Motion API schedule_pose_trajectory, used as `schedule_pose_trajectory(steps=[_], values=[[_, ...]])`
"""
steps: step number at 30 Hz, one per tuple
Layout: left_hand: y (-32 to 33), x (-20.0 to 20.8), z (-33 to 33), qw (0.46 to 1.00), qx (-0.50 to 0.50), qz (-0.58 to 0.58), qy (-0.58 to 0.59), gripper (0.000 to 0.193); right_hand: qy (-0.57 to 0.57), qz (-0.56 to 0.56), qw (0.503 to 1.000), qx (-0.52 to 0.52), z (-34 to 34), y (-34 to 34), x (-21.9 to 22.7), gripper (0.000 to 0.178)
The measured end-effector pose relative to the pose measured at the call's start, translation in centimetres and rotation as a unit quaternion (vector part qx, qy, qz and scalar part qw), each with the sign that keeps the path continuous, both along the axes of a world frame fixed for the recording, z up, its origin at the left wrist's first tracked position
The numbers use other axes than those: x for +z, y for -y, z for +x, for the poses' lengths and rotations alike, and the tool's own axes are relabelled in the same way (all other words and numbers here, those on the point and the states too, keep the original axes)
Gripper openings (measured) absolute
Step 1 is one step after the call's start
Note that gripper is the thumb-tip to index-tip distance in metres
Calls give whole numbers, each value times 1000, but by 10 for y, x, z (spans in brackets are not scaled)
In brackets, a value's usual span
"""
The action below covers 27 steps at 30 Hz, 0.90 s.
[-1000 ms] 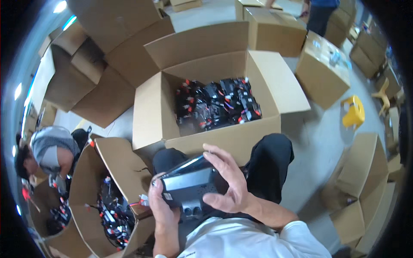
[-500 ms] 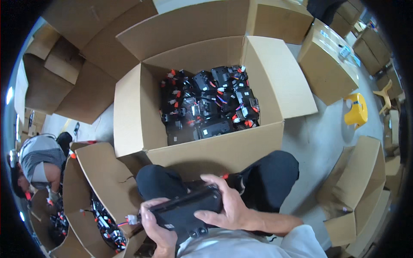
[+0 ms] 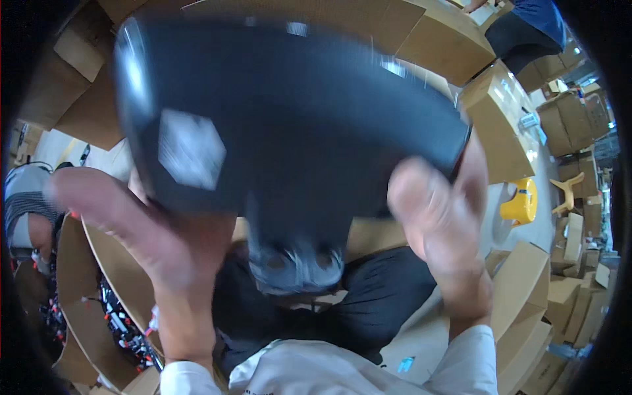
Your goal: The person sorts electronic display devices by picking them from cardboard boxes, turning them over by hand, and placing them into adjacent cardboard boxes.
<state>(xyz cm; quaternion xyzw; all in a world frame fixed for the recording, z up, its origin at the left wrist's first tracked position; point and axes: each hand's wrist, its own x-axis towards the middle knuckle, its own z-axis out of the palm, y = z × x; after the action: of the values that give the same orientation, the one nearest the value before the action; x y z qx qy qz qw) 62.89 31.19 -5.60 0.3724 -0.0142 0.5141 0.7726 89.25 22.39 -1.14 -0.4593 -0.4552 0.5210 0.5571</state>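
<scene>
Close up in front of me is a black plastic housing (image 3: 296,125), large and blurred by motion. It has a whitish label on its left part and a narrow tab with two round holes at its lower edge. My left hand (image 3: 151,230) grips the left end, thumb sticking out to the side and fingers mostly hidden behind. At the right end my right hand (image 3: 441,224) holds on, its thumb on the near face and the other fingers behind. The big open carton in front of me is mostly covered by the housing.
To the left, an open carton (image 3: 79,296) contains black parts with wires (image 3: 122,326); a person (image 3: 33,204) bends beyond it. On the right are a closed carton (image 3: 497,125), a yellow stool (image 3: 520,201) and open cartons (image 3: 523,283). Another person (image 3: 530,33) stands at the far right.
Both my hands have raised the black housing from my lap up close to the camera, and it now shows a labelled face with the tab pointing down. My view has shifted slightly.
</scene>
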Motion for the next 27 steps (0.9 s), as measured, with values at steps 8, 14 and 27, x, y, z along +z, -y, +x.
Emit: schedule_pose_trajectory(steps=[8, 14, 27], values=[[-89, -5, -12, 931, 70, 67, -352, 119, -69, 163, 977, -116, -42, -83, -24, 48], [-41, 7, -36, 843, -103, 143, -508, 82, -176, 221, 942, -183, -74, -106, -15, 47], [108, 182, -256, 267, 535, 264, -757, 41, -120, 115, 986, 10, -174, -32, -12, 67]])
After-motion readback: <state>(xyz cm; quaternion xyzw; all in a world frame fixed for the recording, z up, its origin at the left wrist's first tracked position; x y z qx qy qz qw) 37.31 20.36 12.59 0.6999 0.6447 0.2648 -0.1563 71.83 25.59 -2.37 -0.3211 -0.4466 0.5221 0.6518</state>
